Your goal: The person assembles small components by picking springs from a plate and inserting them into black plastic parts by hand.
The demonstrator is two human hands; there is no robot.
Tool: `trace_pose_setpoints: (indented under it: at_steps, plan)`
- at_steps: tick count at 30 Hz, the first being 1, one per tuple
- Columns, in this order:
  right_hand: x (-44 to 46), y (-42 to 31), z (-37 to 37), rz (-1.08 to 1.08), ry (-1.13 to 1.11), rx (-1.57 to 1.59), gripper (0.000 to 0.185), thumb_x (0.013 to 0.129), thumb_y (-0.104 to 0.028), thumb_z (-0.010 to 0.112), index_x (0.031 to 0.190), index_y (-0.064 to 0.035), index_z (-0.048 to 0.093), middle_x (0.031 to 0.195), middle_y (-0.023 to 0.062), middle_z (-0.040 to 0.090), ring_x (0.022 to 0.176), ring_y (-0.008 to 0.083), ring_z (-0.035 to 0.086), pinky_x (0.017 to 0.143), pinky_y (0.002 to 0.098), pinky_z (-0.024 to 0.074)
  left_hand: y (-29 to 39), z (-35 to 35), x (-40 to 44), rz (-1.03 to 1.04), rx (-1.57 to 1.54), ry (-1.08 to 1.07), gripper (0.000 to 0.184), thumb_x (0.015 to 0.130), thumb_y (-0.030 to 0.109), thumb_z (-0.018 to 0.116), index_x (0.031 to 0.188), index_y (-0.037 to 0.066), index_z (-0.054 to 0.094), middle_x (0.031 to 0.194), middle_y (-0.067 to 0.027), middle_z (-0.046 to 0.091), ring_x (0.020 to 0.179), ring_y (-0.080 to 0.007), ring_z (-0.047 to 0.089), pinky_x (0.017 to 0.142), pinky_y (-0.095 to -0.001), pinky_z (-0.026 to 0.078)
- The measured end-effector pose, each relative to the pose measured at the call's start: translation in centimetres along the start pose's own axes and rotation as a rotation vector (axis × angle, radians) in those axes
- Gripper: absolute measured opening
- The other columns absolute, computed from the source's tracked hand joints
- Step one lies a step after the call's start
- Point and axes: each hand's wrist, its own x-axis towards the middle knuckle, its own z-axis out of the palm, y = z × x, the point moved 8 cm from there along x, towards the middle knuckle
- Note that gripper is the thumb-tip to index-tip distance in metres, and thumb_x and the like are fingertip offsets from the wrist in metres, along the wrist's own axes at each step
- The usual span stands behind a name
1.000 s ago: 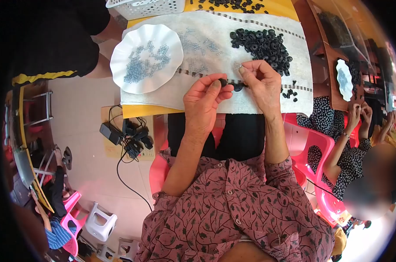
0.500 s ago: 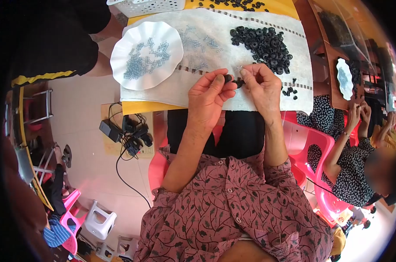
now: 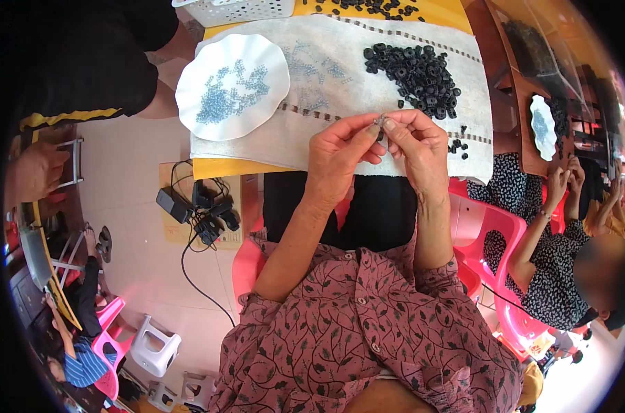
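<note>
While both hands are meeting fingertip to fingertip above the near part of the white cloth (image 3: 257, 153), the head view is showing two pinches. Left hand (image 3: 348, 146): thumb and fingers are pressing together on a small black piece (image 3: 380, 136), mostly hidden, remaining fingers curling loosely. Right hand (image 3: 417, 141): thumb and index are pinching a small clear piece (image 3: 378, 122) right where the left tips are meeting it. Fingers are covering most of both, so can't tell whether the pieces are joined.

Containers: white wavy-rimmed plate (image 3: 224, 131) is sitting on the left of the cloth, holding a loose scatter of clear bluish pieces (image 3: 219, 103), densest toward its lower left. White perforated basket (image 3: 247, 12) is standing at the far left, frame cutting off its contents.

Parts: more clear pieces are lying on the cloth just right of the plate. Ring-like black pieces (image 3: 415, 76) are sitting in a heap beyond the right hand, some showing centre holes. Smaller black bits (image 3: 457, 146) are lying just beside that hand. Yellow tabletop (image 3: 236, 167) is showing under the cloth, more black pieces lying scattered across its far side
</note>
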Motion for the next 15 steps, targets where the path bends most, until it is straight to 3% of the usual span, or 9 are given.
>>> trace_pose_setpoints:
  at_steps: [2, 6, 15]
  plan:
    - [-0.15, 0.04, -0.06, -0.004, 0.002, 0.025, 0.007, 0.086, -0.005, 0.066, 0.092, -0.0016, 0.068, 0.072, -0.0007, 0.064, 0.056, 0.0019, 0.051, 0.049, 0.0163, 0.0384, 0.36, -0.14, 0.11, 0.089, 0.198, 0.013, 0.018, 0.089, 0.005, 0.062, 0.106, -0.003, 0.064, 0.088, -0.0083, 0.067, 0.071, -0.0127, 0.064, 0.062, -0.0237, 0.052]
    - [-0.44, 0.22, -0.08, 0.012, -0.001, 0.063, 0.007, 0.085, -0.005, 0.067, 0.092, -0.0014, 0.068, 0.071, -0.0007, 0.063, 0.057, 0.0021, 0.05, 0.05, 0.0163, 0.0381, 0.52, -0.11, -0.05, 0.102, 0.196, 0.022, 0.016, 0.089, 0.004, 0.061, 0.102, -0.005, 0.064, 0.082, -0.008, 0.067, 0.067, -0.011, 0.064, 0.059, -0.0216, 0.053]
    - [-1.02, -0.51, 0.68, -0.097, -0.028, 0.058, 0.01, 0.087, -0.006, 0.066, 0.095, -0.0008, 0.065, 0.075, -0.0006, 0.063, 0.059, 0.0026, 0.051, 0.054, 0.0163, 0.0402, 0.36, -0.49, -0.43, -0.089, 0.128, 0.001, 0.016, 0.087, 0.009, 0.063, 0.097, -0.004, 0.063, 0.077, -0.0067, 0.065, 0.06, -0.0101, 0.061, 0.051, -0.0215, 0.048]
